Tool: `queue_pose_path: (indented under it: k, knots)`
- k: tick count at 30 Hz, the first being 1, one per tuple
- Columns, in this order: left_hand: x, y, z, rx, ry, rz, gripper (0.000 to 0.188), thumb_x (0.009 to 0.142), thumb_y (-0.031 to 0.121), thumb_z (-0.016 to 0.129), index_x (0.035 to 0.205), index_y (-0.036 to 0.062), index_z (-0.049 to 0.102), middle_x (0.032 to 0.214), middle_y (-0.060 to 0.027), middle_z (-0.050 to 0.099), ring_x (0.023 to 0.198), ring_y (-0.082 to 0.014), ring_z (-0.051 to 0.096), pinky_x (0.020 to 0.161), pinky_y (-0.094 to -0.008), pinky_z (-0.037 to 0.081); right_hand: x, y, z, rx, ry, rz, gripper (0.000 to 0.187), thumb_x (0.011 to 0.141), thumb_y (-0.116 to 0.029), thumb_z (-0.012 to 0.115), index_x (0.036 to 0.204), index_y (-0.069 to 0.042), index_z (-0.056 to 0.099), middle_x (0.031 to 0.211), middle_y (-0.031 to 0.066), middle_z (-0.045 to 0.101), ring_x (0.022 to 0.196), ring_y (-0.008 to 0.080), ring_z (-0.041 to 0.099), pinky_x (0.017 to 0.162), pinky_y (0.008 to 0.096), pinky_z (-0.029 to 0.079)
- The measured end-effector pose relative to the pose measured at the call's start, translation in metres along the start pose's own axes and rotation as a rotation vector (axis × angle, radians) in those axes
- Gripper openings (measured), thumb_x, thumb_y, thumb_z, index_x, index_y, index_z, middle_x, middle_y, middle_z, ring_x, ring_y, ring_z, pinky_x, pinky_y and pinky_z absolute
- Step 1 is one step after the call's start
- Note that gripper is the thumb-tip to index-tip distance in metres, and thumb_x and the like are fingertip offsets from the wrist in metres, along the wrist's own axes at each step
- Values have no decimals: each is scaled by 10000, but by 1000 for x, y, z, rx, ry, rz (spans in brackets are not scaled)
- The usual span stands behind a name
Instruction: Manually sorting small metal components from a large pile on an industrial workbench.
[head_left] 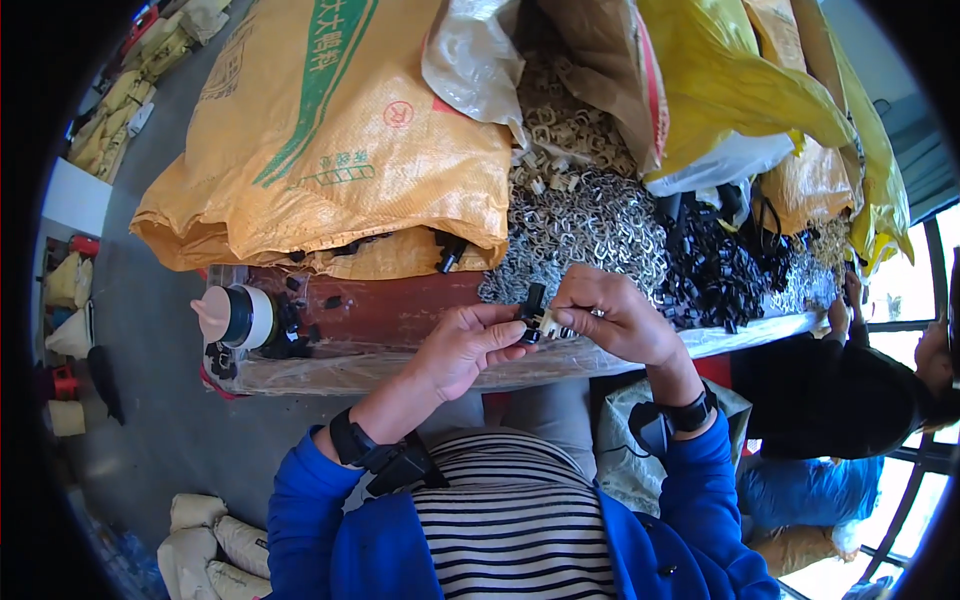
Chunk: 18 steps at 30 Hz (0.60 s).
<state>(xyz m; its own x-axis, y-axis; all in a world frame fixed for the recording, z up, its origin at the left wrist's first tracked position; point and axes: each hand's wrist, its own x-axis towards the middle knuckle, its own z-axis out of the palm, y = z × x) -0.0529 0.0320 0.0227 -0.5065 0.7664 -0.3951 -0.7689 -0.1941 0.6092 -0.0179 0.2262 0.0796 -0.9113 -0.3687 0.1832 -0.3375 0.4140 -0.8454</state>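
My left hand [468, 345] pinches a small black plastic part [535, 299] between thumb and fingers, over the near edge of the table. Against that part, my right hand [622, 318] presses a small cream-coloured plastic clip [549, 324]. The two pieces touch, but my fingertips partly cover the joint between them. Just beyond my hands lies a heap of small silvery metal clips [590, 225]. Behind it is a pile of cream plastic clips [570, 135], and to its right a pile of black plastic parts [715, 265].
A large orange woven sack [330, 130] lies at the left with black pieces at its mouth. A white bottle with a pink lid [245, 316] rests near the table's left corner. Yellow sacks [735, 70] stand at the back right. Another person [840, 390] is at the right.
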Motion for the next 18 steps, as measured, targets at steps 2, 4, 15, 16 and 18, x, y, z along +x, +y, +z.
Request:
queue_pose_path:
  k: [2, 4, 15, 16, 18]
  knots:
    - [-2, -4, 4, 22, -36, -46, 249, 775, 100, 533, 993, -20, 513, 878, -92, 575, 782, -186, 580, 667, -229, 484, -6, -3, 2, -15, 1, -9, 113, 766, -96, 527, 721, 8, 524, 621, 73, 449, 611, 212, 454, 551, 294, 364]
    - [-3, -6, 10, 18, -43, -61, 243, 773, 102, 538, 983, -20, 520, 872, -88, 576, 772, -171, 578, 665, -220, 479, -12, -1, 6, -14, 3, -25, 108, 759, -97, 543, 723, 1, 517, 615, 57, 445, 588, 178, 448, 535, 281, 360]
    - [16, -13, 12, 72, 6, -174, 214, 758, 115, 560, 924, -17, 539, 851, -105, 579, 739, -165, 580, 650, -216, 483, -45, 19, 20, 97, 303, 356, 139, 683, -82, 618, 736, -24, 504, 621, 54, 462, 543, 154, 473, 484, 256, 374]
    - [18, -9, 12, 86, 4, -161, 208, 756, 113, 561, 917, -18, 541, 844, -105, 580, 735, -163, 580, 644, -215, 483, -53, 24, 15, 73, 343, 365, 141, 682, -82, 624, 743, -26, 510, 628, 43, 465, 554, 127, 468, 494, 239, 376]
    - [21, -3, 13, 111, 13, -127, 198, 752, 108, 562, 903, -18, 545, 830, -105, 582, 728, -157, 579, 631, -212, 483, -72, 35, 2, -154, 483, 417, 138, 672, -73, 629, 751, -28, 525, 651, 46, 486, 572, 120, 484, 509, 232, 393]
